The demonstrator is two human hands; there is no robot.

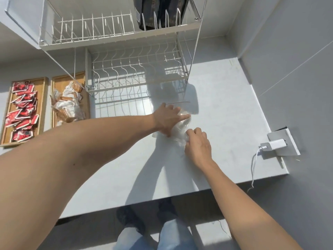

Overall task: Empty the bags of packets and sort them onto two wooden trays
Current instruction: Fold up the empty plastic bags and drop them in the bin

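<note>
A white wire rack hangs at the top middle, with dark bags on its upper shelf. At the right, a white charger sits in a socket, its cable hanging down past the grey surface.

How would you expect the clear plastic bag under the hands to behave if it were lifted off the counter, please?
The clear plastic bag looks thin and crumpled, so it would probably sag limply rather than hold a shape. It seems empty, so likely very light and easily shifted by a draught. The left hand presses it flat while the right hand pinches an edge, which suggests that it slides on the smooth counter.
</note>
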